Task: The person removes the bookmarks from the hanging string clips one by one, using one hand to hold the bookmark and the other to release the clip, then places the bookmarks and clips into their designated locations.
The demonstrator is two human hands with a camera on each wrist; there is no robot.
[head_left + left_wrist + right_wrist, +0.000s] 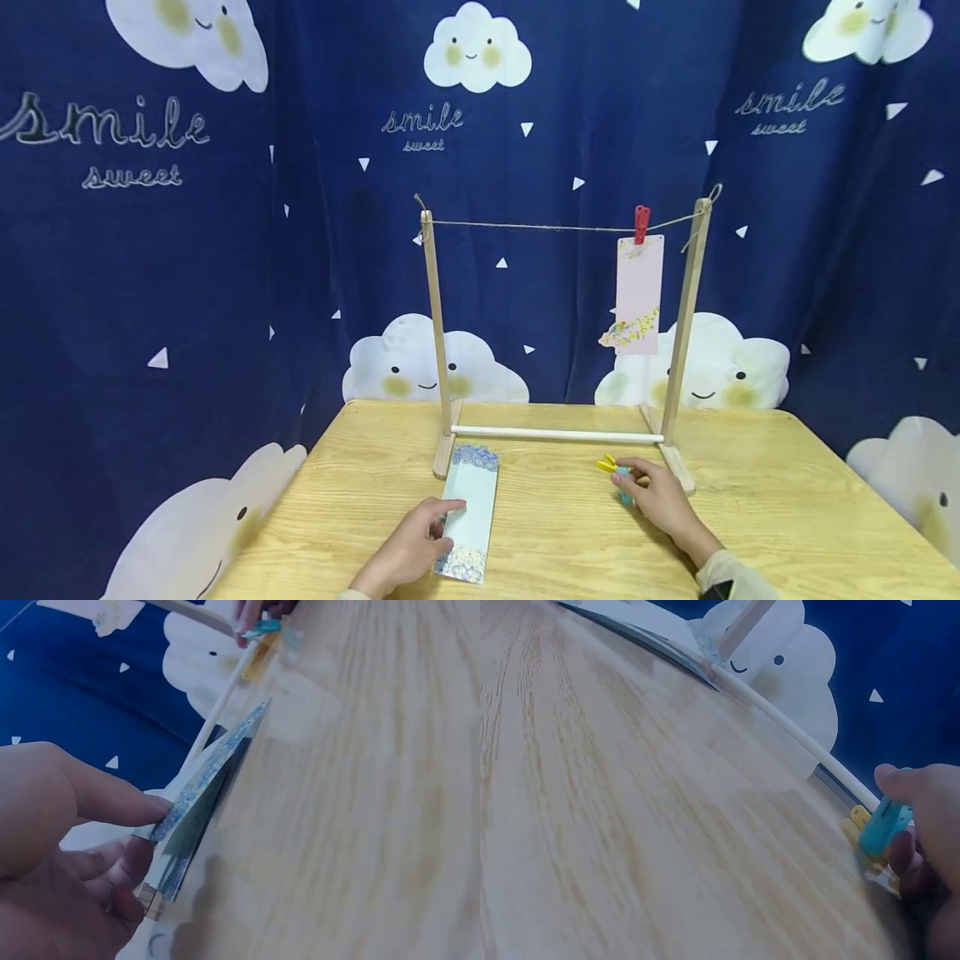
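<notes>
My left hand (408,540) pinches the left edge of a long pale-blue card (474,521) with lace-like patterns at both ends. In the left wrist view, this card (217,769) is tilted up off the table, and a darker layer shows beneath; whether that is a second card I cannot tell. My right hand (666,502) pinches a teal clothespin (625,493) between thumb and fingers, low over the table. Beside it is a yellow clothespin (607,463), also visible in the right wrist view as a yellow clothespin (859,817) behind the teal one.
Behind the hands stands a wooden frame (686,325) with a white bottom bar (555,434) and a string (525,226) across its top. A red clothespin (641,223) holds a pink floral card (637,287) on the string's right. A dark-blue curtain (337,167) hangs behind the table (555,533).
</notes>
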